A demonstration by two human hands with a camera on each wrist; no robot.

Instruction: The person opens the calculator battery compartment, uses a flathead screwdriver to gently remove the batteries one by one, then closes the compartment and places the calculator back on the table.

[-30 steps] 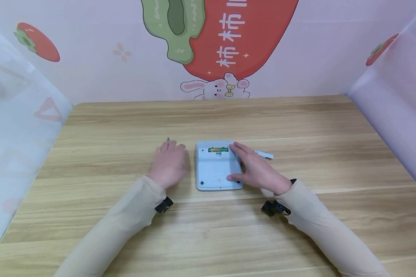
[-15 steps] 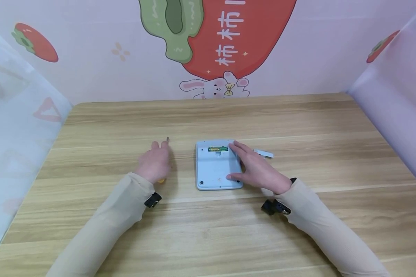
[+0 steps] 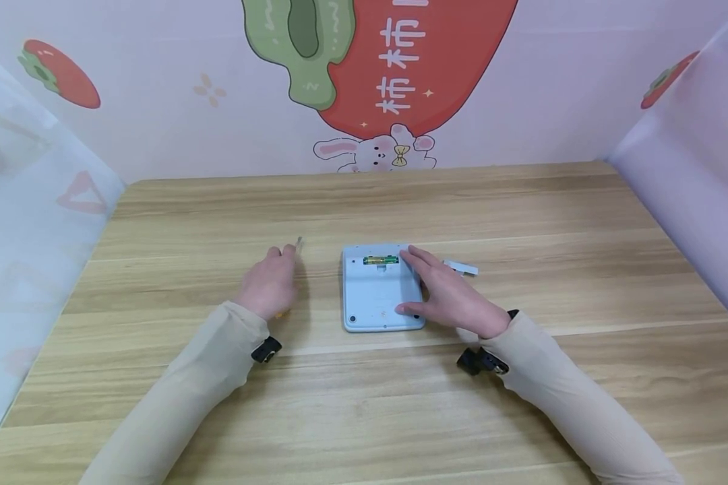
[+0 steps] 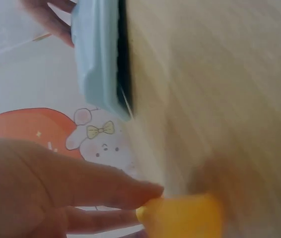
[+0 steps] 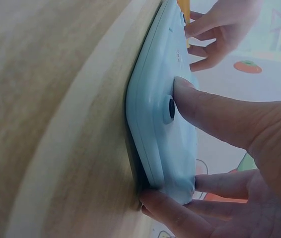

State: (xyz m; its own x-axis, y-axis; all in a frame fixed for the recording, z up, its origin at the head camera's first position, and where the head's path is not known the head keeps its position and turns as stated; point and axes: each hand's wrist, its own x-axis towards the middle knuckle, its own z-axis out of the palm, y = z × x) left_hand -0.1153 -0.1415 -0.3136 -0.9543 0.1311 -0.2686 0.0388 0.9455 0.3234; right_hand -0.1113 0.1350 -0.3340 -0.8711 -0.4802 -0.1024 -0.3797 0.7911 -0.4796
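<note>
With bent fingers, the left hand (image 3: 267, 283) pinches an orange tool (image 4: 185, 218). The right hand (image 3: 455, 296), spread wide, grips the blue device (image 3: 376, 293), lying before the middle of the table's (image 3: 364, 417) far edge.

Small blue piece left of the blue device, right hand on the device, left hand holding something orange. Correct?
Wrong side: the small blue piece lies right of the blue device, per the head view. The rest stands: right hand on the device, left hand holding the orange tool.
</note>
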